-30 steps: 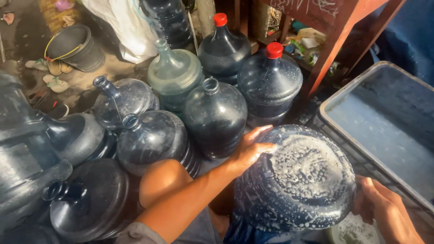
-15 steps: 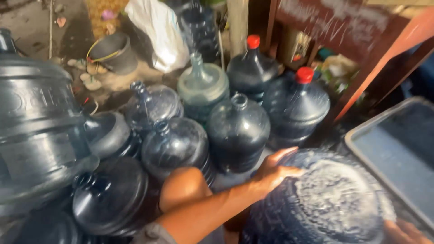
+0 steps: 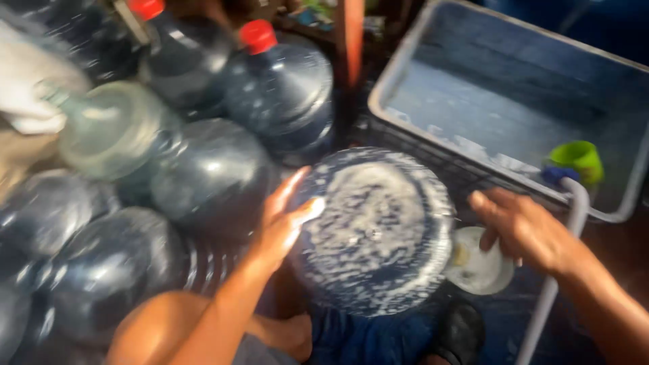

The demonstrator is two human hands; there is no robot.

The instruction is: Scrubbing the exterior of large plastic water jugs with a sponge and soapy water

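A big blue water jug (image 3: 378,230) stands upside down in front of me, its round bottom covered in white soap foam. My left hand (image 3: 282,223) lies flat against the jug's left side, fingers spread. My right hand (image 3: 519,228) hovers just right of the jug, fingers loosely curled with nothing in them, above a white lid-like dish (image 3: 477,263). The picture is blurred by motion.
Several dark water jugs (image 3: 209,172) crowd the left, two with red caps (image 3: 258,35). A grey tub of water (image 3: 500,101) sits at upper right with a green cup (image 3: 578,159) at its edge. A white pipe (image 3: 561,270) runs down on the right. My knee (image 3: 152,331) is below.
The view swung right and down, bringing the tub and green cup into sight. My right hand came up beside the jug. My left hand stays on the jug's left side.
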